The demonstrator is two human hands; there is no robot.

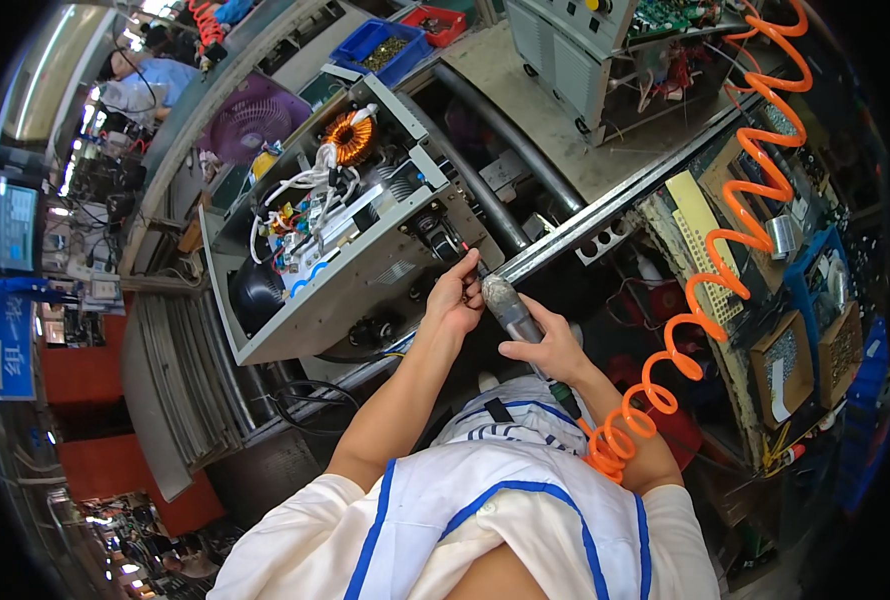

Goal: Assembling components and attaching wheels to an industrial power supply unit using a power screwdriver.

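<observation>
In my right hand [555, 345] is a pneumatic screwdriver [510, 308] with a worn metal body, its nose pointing away from me. An orange coiled air hose [655, 420] runs from its rear end. My left hand [453, 298] is closed in a pinch just ahead of the tool's nose. What its fingertips hold is too small to make out. Both hands are close to the end panel of an open grey metal machine case [345, 285], beside a black wheel-like fitting [437, 238]. Inside the case are a copper-wound ring coil [351, 137], white cables and circuit parts.
Dark roller bars [510, 135] cross the bench behind the case. Another grey machine [570, 65] stands at the far right. Blue [380, 50] and red [435, 25] bins sit at the back. Cartons of small parts [783, 368] lie right, and a purple fan [253, 118] stands left.
</observation>
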